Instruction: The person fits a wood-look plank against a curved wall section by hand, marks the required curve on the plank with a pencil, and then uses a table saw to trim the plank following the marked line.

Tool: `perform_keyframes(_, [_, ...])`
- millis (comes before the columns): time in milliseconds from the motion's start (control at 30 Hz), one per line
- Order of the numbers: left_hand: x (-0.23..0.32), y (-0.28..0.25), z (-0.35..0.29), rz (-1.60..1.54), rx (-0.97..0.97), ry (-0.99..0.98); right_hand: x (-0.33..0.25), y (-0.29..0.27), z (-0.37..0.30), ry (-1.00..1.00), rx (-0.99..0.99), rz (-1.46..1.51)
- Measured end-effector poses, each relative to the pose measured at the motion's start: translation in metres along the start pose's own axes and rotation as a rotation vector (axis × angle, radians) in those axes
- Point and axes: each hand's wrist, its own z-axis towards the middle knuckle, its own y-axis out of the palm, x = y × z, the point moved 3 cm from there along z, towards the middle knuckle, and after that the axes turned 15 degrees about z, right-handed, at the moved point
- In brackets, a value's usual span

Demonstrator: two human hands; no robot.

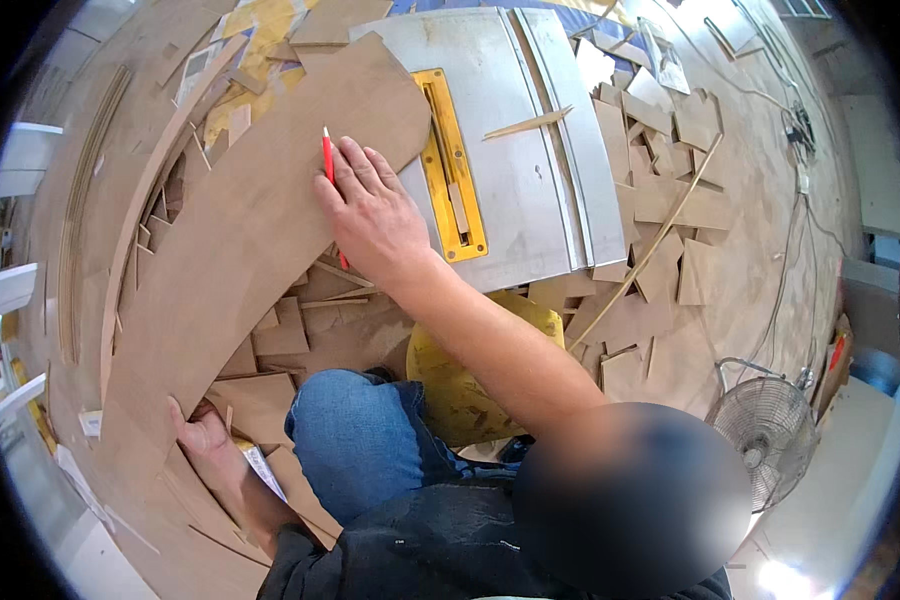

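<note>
A large curved brown plywood board (240,190) sweeps from the lower left up to the grey metal saw table (500,90). Its rounded far end rests on the table beside the yellow insert plate (453,190). On top of the board, near its inner edge, lies my right hand (375,215), its fingers reaching forward. A red pencil (327,152) is held in that hand, passing under it, with the pale tip pointing away from me. My left hand (205,435) grips the board's near end by the edge, thumb showing; the other fingers are partly hidden.
A thin pointed wood sliver (530,123) lies across the table's groove. Many board offcuts (670,200) cover the floor on the right, with a long thin strip (655,240) over them. A yellow stool (460,390) stands by my leg. A round metal fan (760,440) is at the right.
</note>
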Motion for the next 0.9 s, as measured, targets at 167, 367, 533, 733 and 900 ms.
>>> perform_keyframes(167, [0.005, -0.018, 0.000, -0.048, 0.035, -0.031, -0.005, -0.004, -0.003, 0.010, -0.014, 0.014])
perform_keyframes(367, [0.005, -0.014, 0.001, 0.004, -0.025, 0.007, -0.001, -0.002, -0.004, -0.011, 0.020, -0.001])
perform_keyframes(533, [0.004, -0.019, 0.002, 0.022, 0.011, -0.021, -0.005, -0.003, -0.009, -0.007, -0.015, -0.002])
perform_keyframes(733, [0.008, -0.035, 0.007, 0.056, 0.024, -0.043, -0.008, 0.002, -0.015, -0.002, 0.006, -0.005])
perform_keyframes(900, [0.012, -0.018, 0.005, 0.119, 0.063, -0.030, -0.010, 0.002, -0.020, -0.001, -0.010, -0.030])
